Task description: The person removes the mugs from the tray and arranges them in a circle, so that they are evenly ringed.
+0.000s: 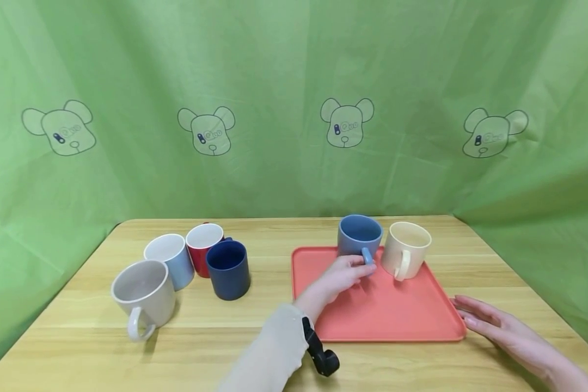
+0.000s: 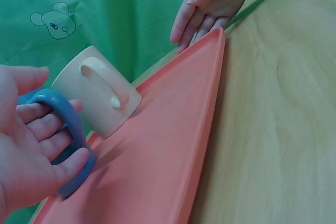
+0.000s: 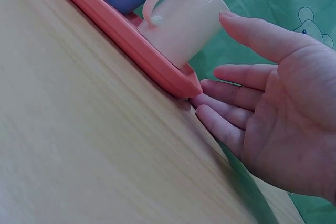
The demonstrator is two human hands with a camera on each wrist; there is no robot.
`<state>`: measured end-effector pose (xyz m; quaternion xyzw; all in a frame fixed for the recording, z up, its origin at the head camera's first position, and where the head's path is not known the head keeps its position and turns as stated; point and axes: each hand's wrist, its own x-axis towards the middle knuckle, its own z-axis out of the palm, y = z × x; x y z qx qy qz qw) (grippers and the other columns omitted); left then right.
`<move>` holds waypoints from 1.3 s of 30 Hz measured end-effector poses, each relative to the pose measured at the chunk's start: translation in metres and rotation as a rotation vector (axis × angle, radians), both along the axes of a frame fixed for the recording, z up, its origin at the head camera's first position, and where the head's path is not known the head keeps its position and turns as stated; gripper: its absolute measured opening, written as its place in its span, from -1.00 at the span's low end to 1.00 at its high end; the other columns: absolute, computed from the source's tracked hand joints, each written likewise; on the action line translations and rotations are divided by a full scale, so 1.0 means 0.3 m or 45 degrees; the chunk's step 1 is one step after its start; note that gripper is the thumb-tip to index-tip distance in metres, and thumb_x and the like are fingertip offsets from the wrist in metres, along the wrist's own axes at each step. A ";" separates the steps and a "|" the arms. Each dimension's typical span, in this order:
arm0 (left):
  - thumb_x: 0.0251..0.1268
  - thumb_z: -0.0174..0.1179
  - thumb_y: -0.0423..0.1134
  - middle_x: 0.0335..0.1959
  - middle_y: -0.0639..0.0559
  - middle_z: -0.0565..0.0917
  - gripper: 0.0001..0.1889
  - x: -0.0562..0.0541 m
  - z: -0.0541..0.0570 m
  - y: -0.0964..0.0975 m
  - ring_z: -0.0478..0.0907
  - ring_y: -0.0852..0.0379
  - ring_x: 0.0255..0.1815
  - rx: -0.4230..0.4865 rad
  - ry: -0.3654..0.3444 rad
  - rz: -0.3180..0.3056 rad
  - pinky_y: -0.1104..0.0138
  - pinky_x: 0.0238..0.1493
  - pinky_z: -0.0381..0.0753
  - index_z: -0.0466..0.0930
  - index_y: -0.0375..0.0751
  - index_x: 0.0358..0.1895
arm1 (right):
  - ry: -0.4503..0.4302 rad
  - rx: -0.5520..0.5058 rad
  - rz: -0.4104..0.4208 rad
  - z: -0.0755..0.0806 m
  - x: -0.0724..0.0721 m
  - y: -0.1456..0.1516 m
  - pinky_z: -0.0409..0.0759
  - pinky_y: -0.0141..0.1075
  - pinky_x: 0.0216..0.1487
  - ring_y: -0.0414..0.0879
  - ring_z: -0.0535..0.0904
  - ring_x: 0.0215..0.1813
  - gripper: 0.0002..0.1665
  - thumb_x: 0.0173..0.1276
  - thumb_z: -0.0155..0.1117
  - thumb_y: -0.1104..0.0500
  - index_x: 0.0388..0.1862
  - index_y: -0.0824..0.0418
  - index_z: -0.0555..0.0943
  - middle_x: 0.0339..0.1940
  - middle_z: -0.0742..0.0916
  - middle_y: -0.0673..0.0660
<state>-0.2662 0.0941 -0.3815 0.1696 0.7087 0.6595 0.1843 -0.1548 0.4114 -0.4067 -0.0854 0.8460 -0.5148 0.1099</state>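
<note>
Near the tray's back edge, a blue mug stands with its handle toward me. My left hand holds that handle; in the left wrist view the fingers pass behind the handle loop. Just right of it a cream mug stands upright on the red tray, handle facing the front. My right hand is beside the tray's right edge, palm turned inward. Its fingers are extended, fingertips right at the tray corner in the right wrist view.
On the left of the wooden table stand a grey mug, a light blue mug, a red mug and a dark blue mug, close together. A green curtain hangs behind the table.
</note>
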 end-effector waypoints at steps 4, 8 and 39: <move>0.27 0.17 -0.23 -0.28 0.10 0.64 -0.71 0.007 0.000 0.009 0.54 0.08 -0.19 0.032 -0.042 0.013 0.29 -0.19 0.53 0.61 -0.33 -0.04 | 0.002 -0.001 -0.002 -0.001 0.000 0.000 0.35 -0.58 -0.06 -0.62 0.30 0.10 -0.37 0.51 -0.15 0.20 0.40 0.47 -0.03 0.14 0.41 -0.47; 0.26 0.17 -0.23 -0.23 0.01 0.69 -0.72 0.009 0.000 0.014 0.58 0.05 -0.12 0.047 -0.046 0.025 0.27 -0.14 0.53 0.63 -0.34 -0.06 | 0.015 0.009 0.006 -0.001 0.001 0.002 0.36 -0.58 -0.07 -0.62 0.30 0.10 -0.37 0.51 -0.15 0.20 0.40 0.48 -0.03 0.14 0.40 -0.48; 0.27 0.15 -0.24 -0.47 -0.20 0.69 -0.74 0.038 0.008 -0.035 0.67 0.09 -0.40 0.326 -0.104 0.301 0.23 -0.30 0.61 0.60 -0.45 -0.37 | 0.004 0.053 -0.022 0.002 0.006 -0.006 0.35 -0.57 -0.06 -0.65 0.27 0.10 -0.36 0.51 -0.14 0.15 0.41 0.43 0.00 0.12 0.40 -0.49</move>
